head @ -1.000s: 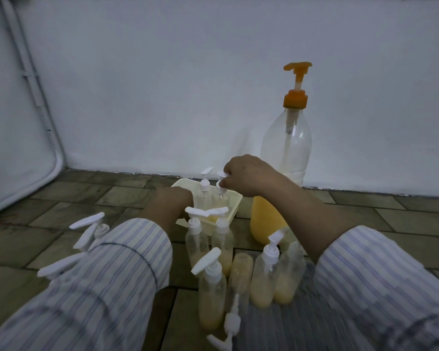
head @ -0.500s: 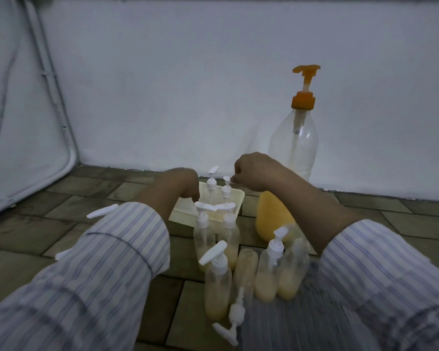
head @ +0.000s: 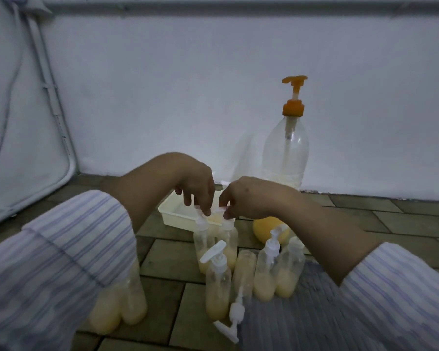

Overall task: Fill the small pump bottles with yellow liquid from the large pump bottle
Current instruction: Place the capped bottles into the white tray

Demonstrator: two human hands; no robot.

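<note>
Since half a second ago both hands have dropped from the two little bottles in the tray to the pair standing just in front of it — the left hand has swung in from beside the tray to meet the right hand over the pump heads.

The left hand's fingertips pinch the white pump head of the left small bottle; the right hand's fingers curl onto the pump head of its neighbour (blur hides exactly how firmly either is gripped). Both bottles stand upright, touching, directly below the hands, so any pull or twist runs along their vertical axis.

The large pump bottle stands upright against the wall, behind and to the right of the right hand, which is the nearer one; its orange pump points left, and the yellow liquid shows only in its lower part, the upper body clear.

The small bottles are clear plastic, each roughly a third to half full of pale yellow liquid. The cream tray sits just behind the held pair.
</note>
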